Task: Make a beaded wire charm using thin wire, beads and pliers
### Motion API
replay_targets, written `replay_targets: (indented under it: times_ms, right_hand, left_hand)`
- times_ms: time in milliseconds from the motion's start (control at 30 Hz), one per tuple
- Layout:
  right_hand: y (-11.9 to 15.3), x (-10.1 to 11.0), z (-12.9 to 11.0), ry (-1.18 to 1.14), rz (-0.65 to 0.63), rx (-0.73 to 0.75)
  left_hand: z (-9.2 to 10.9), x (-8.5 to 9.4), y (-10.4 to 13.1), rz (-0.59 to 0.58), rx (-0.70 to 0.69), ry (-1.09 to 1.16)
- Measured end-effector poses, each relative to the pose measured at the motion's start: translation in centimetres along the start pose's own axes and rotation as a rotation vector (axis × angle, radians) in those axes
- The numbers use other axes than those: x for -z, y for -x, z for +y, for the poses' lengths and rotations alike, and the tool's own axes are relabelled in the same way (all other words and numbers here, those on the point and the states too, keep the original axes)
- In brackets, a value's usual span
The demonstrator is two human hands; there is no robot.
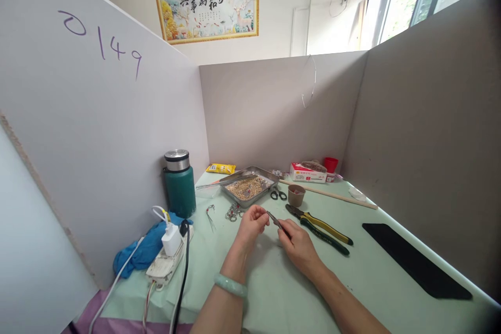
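Observation:
My left hand, with a pale green bangle on its wrist, has its thumb and fingers pinched together; whatever is between them is too small to make out. Close on its right, my right hand is wrapped round slim dark tweezers, whose tip points at the left fingertips. Behind the hands stands a metal tray of gold-coloured beads. A small heap of chain-like pieces lies left of my left hand.
Green-handled pliers, black-handled scissors and a brown cup are on the right. A wooden stick and black mat lie beyond them. On the left are a green bottle, power strip and blue cloth.

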State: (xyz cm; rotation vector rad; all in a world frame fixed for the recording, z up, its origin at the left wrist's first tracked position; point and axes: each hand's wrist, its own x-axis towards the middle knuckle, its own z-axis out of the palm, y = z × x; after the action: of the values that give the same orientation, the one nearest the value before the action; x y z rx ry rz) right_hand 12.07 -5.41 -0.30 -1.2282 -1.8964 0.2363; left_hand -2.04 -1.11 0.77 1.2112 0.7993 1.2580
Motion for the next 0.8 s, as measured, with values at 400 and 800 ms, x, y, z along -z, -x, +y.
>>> replay_targets:
  times_ms: [400,800]
  right_hand:
    - [0.11,0.10,-0.08,-0.035,-0.024,-0.063]
    - [-0.06,0.03,0.29,-0.049,0.003,-0.061]
  left_hand:
    - [0.15,-0.06,0.31,-0.066,0.068,0.106]
    - [0.51,-0.35,0.49,-0.115,0.120,0.137]
